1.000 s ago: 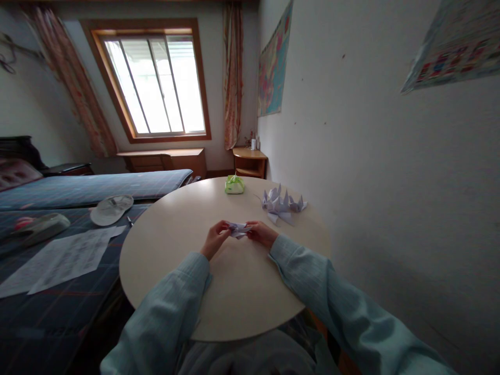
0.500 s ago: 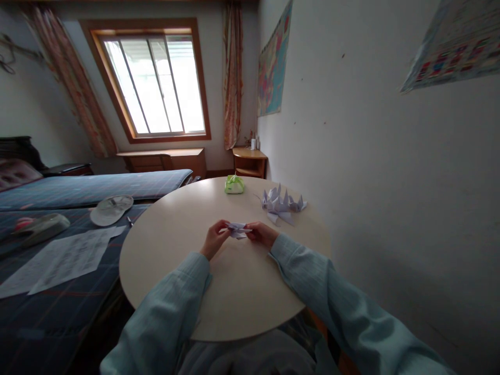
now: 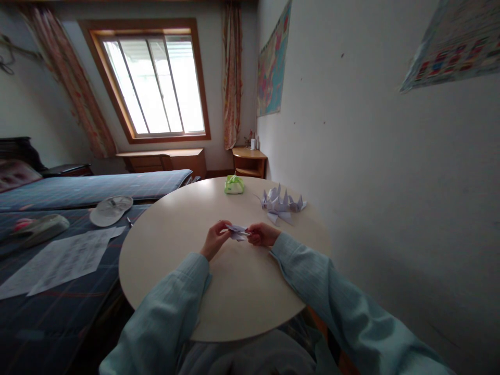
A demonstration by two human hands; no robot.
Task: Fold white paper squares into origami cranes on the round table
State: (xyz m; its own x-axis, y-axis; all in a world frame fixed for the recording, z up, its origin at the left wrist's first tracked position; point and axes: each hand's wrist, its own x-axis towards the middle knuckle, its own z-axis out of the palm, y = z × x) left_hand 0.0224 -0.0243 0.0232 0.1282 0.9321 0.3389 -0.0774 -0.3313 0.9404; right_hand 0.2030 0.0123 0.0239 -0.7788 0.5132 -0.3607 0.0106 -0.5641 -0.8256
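A small piece of folded white paper (image 3: 237,233) is held between my two hands, just above the round table (image 3: 164,260). My left hand (image 3: 215,237) pinches its left end, thumb and fingers closed on it. At the other end, my right hand (image 3: 263,234) grips the paper, with its fingers curled in. Its exact folded shape is too small to make out. Beyond my right hand, several folded white paper cranes (image 3: 279,202) lie in a cluster on the table.
A green and white tissue pack (image 3: 234,185) stands near the table's far edge. To the left, a bed (image 3: 78,307) bears printed sheets (image 3: 62,260), a pale cap (image 3: 112,210) and a pen (image 3: 129,221). A white wall (image 3: 390,208) rises close on the right.
My right hand's fingers have curled in more around the right end of the paper, and the paper has tilted slightly. My left hand has barely moved.
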